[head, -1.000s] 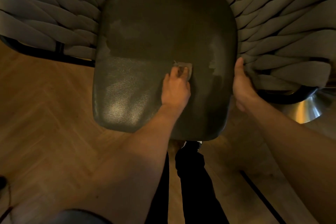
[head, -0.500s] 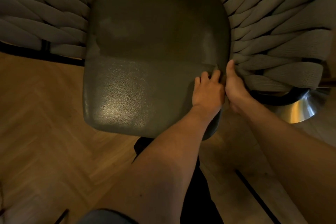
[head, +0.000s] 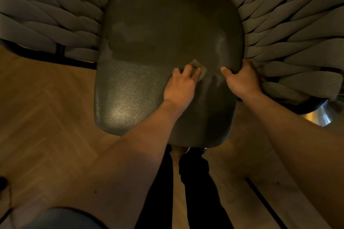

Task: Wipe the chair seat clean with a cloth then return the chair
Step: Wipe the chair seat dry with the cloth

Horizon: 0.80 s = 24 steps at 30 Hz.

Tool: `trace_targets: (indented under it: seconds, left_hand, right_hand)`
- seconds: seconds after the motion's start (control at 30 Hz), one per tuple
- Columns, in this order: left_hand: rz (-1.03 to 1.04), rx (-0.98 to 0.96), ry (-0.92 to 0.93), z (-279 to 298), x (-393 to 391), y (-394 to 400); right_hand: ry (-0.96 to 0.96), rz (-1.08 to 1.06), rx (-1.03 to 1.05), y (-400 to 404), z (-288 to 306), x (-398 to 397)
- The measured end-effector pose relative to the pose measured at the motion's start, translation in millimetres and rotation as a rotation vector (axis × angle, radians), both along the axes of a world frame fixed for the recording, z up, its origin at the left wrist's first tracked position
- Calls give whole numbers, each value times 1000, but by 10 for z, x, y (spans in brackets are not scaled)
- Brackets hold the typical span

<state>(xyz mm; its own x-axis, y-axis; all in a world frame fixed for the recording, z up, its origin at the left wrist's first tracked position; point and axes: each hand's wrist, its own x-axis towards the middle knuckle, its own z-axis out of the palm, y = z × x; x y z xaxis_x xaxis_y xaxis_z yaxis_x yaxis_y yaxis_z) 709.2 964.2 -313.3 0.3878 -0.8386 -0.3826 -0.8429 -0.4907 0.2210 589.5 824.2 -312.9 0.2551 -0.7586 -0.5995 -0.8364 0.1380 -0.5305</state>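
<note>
We see the left hand [head: 179, 84] pressing a small cloth [head: 199, 68] flat on the dark seat [head: 149, 42], fingers spread over it, right of the seat's middle. The right hand [head: 242, 80] grips the seat's right edge — thumb on top, fingers curled round the rim beside the woven back [head: 288, 33]. The chair stands on a wood floor [head: 46, 117].

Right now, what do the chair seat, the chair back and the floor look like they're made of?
Chair seat: probably leather or vinyl; pebbled grain with a soft sheen. Chair back: thick grey woven fabric straps, ribbed, matte, on a dark frame. Floor: wood, likely parquet; herringbone planks.
</note>
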Motion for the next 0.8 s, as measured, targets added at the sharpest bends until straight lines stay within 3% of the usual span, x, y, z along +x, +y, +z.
trace_targets:
  seconds: [0.37,0.53,0.7,0.8]
  left_hand:
    - [216,35,-199,15,914,710]
    - [310,81,-201,40,1215,981]
    - [285,95,-267,-57,1614,1219]
    - [452,78,-260,-17,1882,1434]
  right_hand:
    - [180,106,-57,60,-8,122]
    - [211,104,-63,70,2,150]
    - [211,99,-60,73,-10,137]
    - [207,108,-57,68,-21,122]
